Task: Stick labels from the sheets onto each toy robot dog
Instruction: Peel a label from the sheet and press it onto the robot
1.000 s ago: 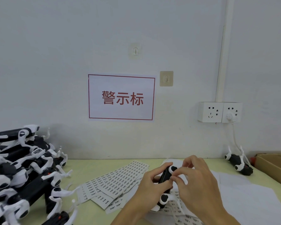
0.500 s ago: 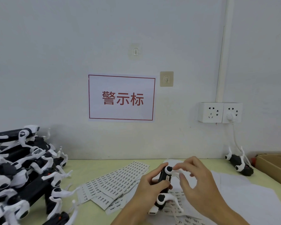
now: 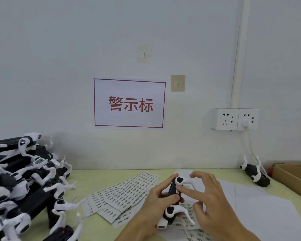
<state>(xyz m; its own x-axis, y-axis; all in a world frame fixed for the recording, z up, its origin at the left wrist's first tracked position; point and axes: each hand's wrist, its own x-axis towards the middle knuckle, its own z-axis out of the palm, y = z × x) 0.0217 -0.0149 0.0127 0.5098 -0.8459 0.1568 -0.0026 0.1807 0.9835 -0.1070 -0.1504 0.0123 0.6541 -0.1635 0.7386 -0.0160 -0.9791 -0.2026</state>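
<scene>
A black and white toy robot dog stands on end above the table, belly turned to the right. My left hand grips its black body from the left. My right hand has its index fingertip pressed on a small label on the dog's body, the other fingers spread. Fanned label sheets lie on the table to the left of my hands, and more sheets lie under the dog.
A heap of several robot dogs fills the left side. One dog lies by the wall at the right, next to a cardboard box. White backing sheets cover the right of the green table. Wall sockets hold a plugged cable.
My right hand has drawn its fingers back from the dog's upper leg and now presses one fingertip on the body. The dog's lower white leg has come into plain view.
</scene>
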